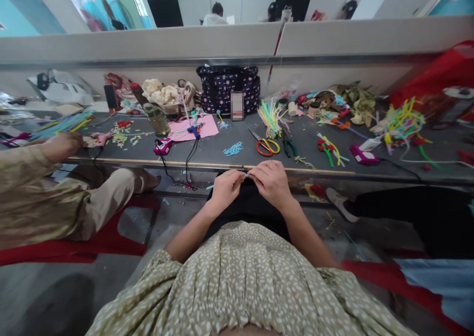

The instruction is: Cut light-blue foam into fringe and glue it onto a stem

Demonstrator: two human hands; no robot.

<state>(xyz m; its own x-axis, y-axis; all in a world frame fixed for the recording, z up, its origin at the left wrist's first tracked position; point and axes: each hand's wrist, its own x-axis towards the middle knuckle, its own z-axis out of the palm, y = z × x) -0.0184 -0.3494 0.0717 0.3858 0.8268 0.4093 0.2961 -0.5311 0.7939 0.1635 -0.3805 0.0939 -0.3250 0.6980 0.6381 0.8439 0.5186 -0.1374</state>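
A light-blue pipe cleaner (247, 175) runs between my two hands, just in front of the table edge and over my lap. My left hand (227, 185) pinches it between thumb and fingers, and a blue end sticks out on that hand's far left. Fingertips of my right hand (271, 182) are closed on it too, close to the left fingertips. Beyond the hands, a pile of short blue pieces (233, 149) lies on the dark table (207, 153). To its right are red-and-yellow scissors (267, 147) and green-handled pliers (289, 146).
A bundle of pipe cleaners (272, 118), a phone (237, 105) against a dotted bag (211, 86), and a blue glue gun (194, 131) on pink paper (211, 126) stand farther back. Co-workers sit on both sides; a sleeve (22, 168) shows at left. Cords hang over the edge.
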